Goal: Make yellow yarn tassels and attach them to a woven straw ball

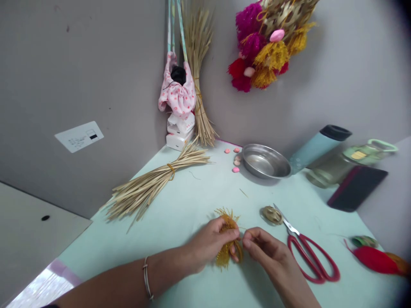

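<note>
Low in the middle of the view, my left hand (210, 241) is closed around a golden-yellow yarn tassel (223, 258). Loose strands of the tassel stick out above and below the fingers. Close beside it on the right, my right hand (265, 250) pinches a thin golden thread (242, 228) that runs to the tassel. Parts of the tassel are hidden behind the left fingers. To the right of my right hand lie red-handled scissors (310, 252), blades pointing away, with a small woven straw piece (272, 215) by their tip.
A tied straw bundle (154, 184) lies on the pale green table (205, 192) at left. A metal bowl (266, 161), pink beads (236, 170), a blue tumbler (321, 147), a green bottle (340, 164) and a dark phone-like slab (358, 188) stand behind. Red yarn (375, 259) lies right; finished tassels (271, 55) hang above.
</note>
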{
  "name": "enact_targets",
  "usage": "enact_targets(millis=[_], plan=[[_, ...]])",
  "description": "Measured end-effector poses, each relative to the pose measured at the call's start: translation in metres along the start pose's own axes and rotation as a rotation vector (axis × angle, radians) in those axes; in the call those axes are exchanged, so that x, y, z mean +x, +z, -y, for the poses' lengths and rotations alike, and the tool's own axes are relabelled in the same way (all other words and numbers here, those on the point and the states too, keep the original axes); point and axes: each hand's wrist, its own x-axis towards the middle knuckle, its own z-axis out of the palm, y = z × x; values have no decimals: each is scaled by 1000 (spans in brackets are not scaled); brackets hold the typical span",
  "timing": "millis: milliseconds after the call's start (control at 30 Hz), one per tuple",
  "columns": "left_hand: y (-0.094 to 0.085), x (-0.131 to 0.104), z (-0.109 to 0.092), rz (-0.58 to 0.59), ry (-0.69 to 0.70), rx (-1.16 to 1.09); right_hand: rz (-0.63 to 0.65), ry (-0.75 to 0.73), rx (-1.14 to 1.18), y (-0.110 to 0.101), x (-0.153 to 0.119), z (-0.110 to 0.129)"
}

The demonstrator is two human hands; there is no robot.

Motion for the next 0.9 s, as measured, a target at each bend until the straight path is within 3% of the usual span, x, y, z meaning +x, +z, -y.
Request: enact_targets(millis=[433, 633, 767, 900], plan=[[-4, 3, 8, 16, 20, 180, -130, -120, -195, 1, -5, -6], [-1, 1, 3, 22, 5, 113, -87, -74, -66, 9, -6, -7], [-1, 1, 1, 13, -13, 15, -154, -58, 8, 13, -6, -7], [-1, 0, 1, 26, -7, 68, -187, -49, 22, 14, -7, -6]])
